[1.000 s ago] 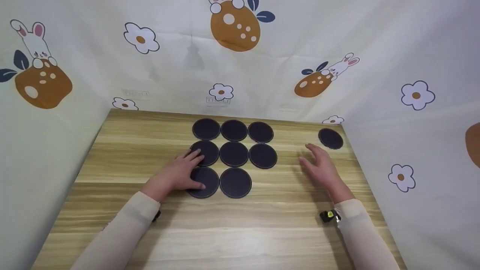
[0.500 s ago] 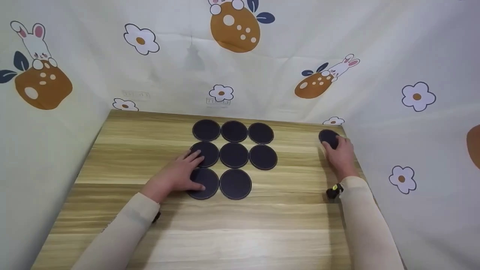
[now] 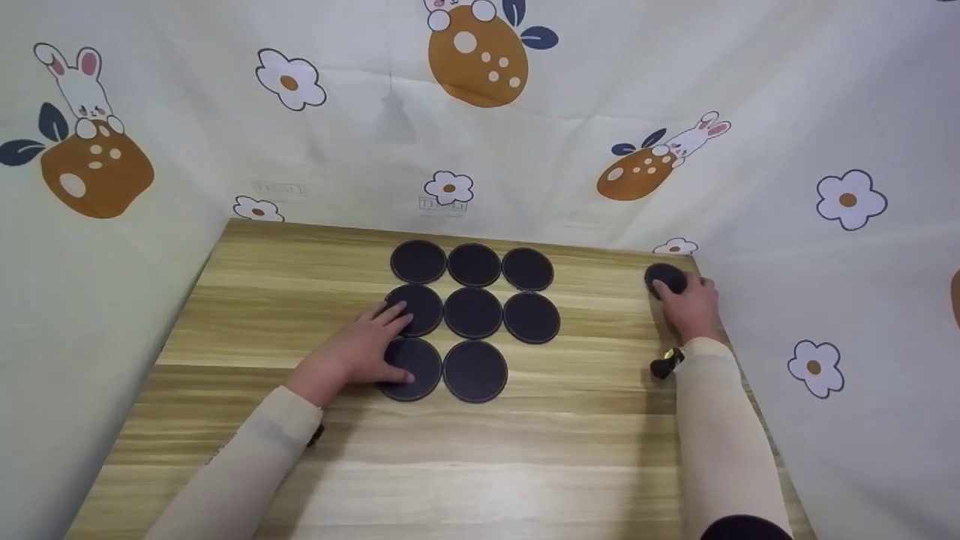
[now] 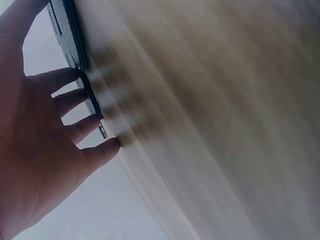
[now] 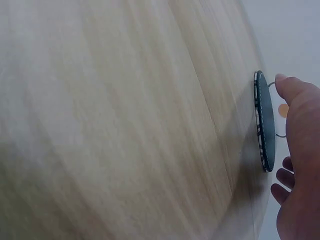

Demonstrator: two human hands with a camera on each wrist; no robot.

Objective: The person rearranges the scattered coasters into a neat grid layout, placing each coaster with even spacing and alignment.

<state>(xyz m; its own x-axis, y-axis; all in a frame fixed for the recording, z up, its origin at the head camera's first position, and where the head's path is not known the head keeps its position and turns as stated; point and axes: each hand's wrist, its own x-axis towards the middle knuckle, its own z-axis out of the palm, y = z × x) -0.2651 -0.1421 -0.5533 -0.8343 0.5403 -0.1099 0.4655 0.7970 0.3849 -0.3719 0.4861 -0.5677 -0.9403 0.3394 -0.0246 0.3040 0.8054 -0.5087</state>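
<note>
Several flat, round black coasters form a block on the wooden table (image 3: pixel 585 450): two rows of three at the back, then two in front. My left hand (image 3: pixel 351 349) lies with spread, fairly straight fingers on the left middle coaster (image 3: pixel 424 311), its thumb on the left front coaster (image 3: pixel 416 360). Far to the right, my right hand (image 3: pixel 691 306) holds a lone coaster (image 3: pixel 667 274), thumb over its left part and fingers at its right edge. In the right wrist view this coaster (image 5: pixel 268 125) shows almost edge-on; whether it touches the table is unclear.
A pale printed curtain (image 3: pixel 360 150) closes off the back and both sides of the table. Beside the front middle coaster (image 3: pixel 475 371) lies bare wood. A dark rounded shape (image 3: pixel 744 528) of unclear kind covers part of the right forearm at the bottom edge.
My right hand has moved back and to the right from beside the lone coaster onto it. The left hand and the grouped coasters have stayed put; the head view has shifted slightly.
</note>
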